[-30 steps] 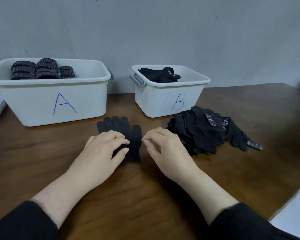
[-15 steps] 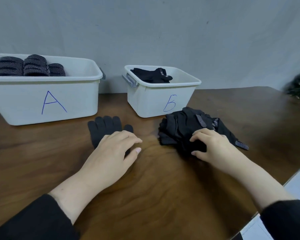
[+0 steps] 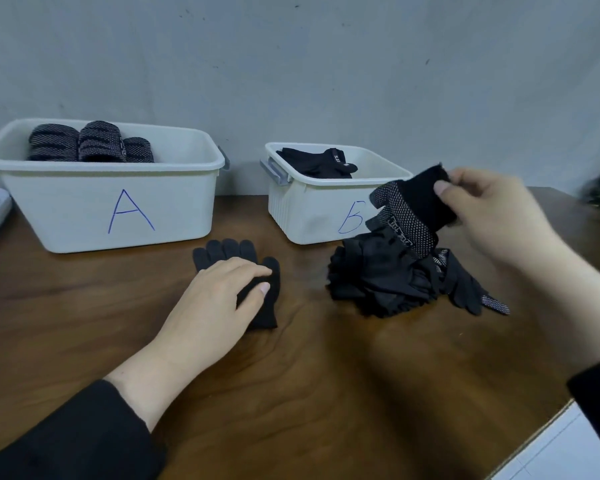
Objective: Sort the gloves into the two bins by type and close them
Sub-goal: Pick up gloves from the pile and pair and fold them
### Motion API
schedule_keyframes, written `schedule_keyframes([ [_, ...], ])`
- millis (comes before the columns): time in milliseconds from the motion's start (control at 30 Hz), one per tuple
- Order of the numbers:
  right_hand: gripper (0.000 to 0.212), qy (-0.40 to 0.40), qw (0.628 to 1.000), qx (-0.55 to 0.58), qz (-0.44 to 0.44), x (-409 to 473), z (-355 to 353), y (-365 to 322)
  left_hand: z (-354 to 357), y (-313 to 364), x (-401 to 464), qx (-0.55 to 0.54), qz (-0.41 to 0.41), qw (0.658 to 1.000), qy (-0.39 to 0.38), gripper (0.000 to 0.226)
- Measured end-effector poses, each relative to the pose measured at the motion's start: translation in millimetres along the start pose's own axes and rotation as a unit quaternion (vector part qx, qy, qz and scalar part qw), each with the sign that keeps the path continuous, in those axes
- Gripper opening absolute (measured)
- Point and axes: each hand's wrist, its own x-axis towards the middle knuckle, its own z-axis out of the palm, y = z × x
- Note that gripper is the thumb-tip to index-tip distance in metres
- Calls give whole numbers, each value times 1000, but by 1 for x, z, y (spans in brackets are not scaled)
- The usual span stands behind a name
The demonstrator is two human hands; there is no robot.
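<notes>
**Dotted glove held over the pile, plain glove pinned flat**

The right hand (image 3: pixel 492 216) held a dotted glove (image 3: pixel 413 216) in the air, thumb and fingers pinched together on its plain black cuff. The cuff sat in the grip at the top, and the rest of the glove hung down and to the left of the hand, its white-dotted palm facing the camera. The lowest part of the glove reached the top of the glove pile (image 3: pixel 395 278), which lay on the wooden table (image 3: pixel 291 393) just in front of bin B (image 3: pixel 312 209). The hanging glove covered part of the blue letter on that bin's front wall.

The left hand (image 3: pixel 219 303) lay palm down on a plain black glove (image 3: pixel 243 268), fingers loosely spread and pressing it flat on the table. The glove's fingertips stuck out beyond the hand toward the bins, and its cuff showed beside the thumb. This glove lay left of bin B, between it and bin A (image 3: pixel 101 202), and well apart from the pile.

Bin B, open, held folded black gloves (image 3: pixel 319 162). Bin A, farther left of bin B and also open, held rolled knit gloves (image 3: pixel 90 143) standing along its back left side.
</notes>
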Motion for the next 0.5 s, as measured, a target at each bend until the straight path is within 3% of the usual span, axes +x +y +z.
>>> schedule_keyframes([
  [100, 10, -35, 995, 95, 15, 13, -3, -24, -10, -10, 1, -2, -37, 999, 28, 31],
  [233, 17, -111, 981, 154, 33, 18, 3, -43, -21, -22, 1, -13, -79, 995, 54, 26],
  [500, 28, -244, 961, 127, 26, 7, 29, -76, -39, -45, -5, -44, -145, 986, 69, 24],
])
